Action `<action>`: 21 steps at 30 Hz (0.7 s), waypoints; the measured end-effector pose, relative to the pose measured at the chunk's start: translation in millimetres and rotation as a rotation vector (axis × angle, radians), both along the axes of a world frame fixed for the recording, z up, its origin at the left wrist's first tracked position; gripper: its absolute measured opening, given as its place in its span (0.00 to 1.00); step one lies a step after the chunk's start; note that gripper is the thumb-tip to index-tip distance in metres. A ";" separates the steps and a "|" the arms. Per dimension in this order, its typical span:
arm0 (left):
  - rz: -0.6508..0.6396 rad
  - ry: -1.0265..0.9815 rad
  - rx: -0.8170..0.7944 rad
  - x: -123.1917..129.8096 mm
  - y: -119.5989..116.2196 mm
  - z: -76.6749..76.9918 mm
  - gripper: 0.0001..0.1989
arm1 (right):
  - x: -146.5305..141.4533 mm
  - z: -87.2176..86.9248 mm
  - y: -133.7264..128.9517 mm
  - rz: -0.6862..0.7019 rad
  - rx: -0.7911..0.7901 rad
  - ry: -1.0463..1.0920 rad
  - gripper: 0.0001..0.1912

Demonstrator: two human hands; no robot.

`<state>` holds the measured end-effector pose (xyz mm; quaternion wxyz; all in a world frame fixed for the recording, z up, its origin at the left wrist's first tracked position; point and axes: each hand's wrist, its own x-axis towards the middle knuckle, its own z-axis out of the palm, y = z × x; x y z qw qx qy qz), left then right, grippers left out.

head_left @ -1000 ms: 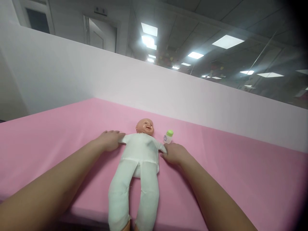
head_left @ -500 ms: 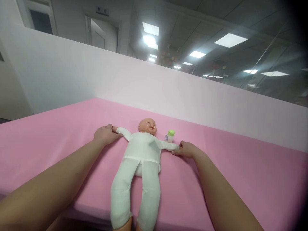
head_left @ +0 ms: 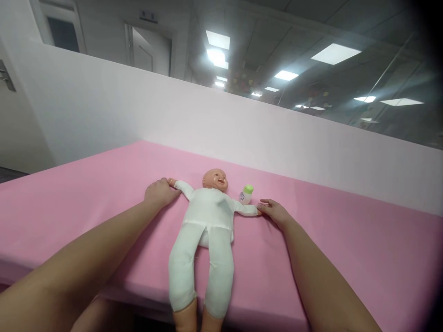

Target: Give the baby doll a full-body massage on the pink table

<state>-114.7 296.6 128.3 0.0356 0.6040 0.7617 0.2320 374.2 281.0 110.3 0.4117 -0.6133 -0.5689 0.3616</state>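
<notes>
A baby doll (head_left: pixel 209 210) in a white top and trousers lies face up on the pink padded surface (head_left: pixel 114 173), its arms spread. My left hand (head_left: pixel 162 192) is closed around the doll's hand at the left, with the thumb along its wrist. At the other side my right hand (head_left: pixel 274 212) touches the doll's other hand with its fingertips. Its fingers are stretched out and loosely apart. Between the doll's head and my right hand stands a small clear bottle (head_left: pixel 245 197) with a green cap, slightly tilted in view.
A white partition (head_left: pixel 221 120) runs along the back of the pink surface. The near edge of the padding drops off below the doll's legs. At the far left is a door with a metal handle (head_left: pixel 6 77).
My right hand's fingers have loosened and spread from their grip on the doll's hand. My left hand keeps its hold. The view has shifted slightly.
</notes>
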 end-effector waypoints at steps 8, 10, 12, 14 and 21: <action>0.042 -0.026 -0.023 2.1 5.1 2.4 0.28 | -29.1 -5.4 -15.4 -0.292 0.126 -0.422 0.33; 0.034 -0.039 -0.029 1.9 4.0 3.1 0.28 | -32.3 -6.3 -18.2 -0.304 0.144 -0.450 0.36; 0.033 -0.094 -0.036 0.0 1.5 4.0 0.27 | -32.6 -6.8 -19.2 -0.306 0.178 -0.397 0.39; 0.027 -0.177 -0.019 -3.5 -1.2 4.8 0.27 | -31.4 -7.7 -18.2 -0.265 0.192 -0.167 0.41; 0.009 -0.656 0.191 -19.2 5.0 3.6 0.22 | -26.1 -10.8 -15.1 -0.009 0.085 0.366 0.23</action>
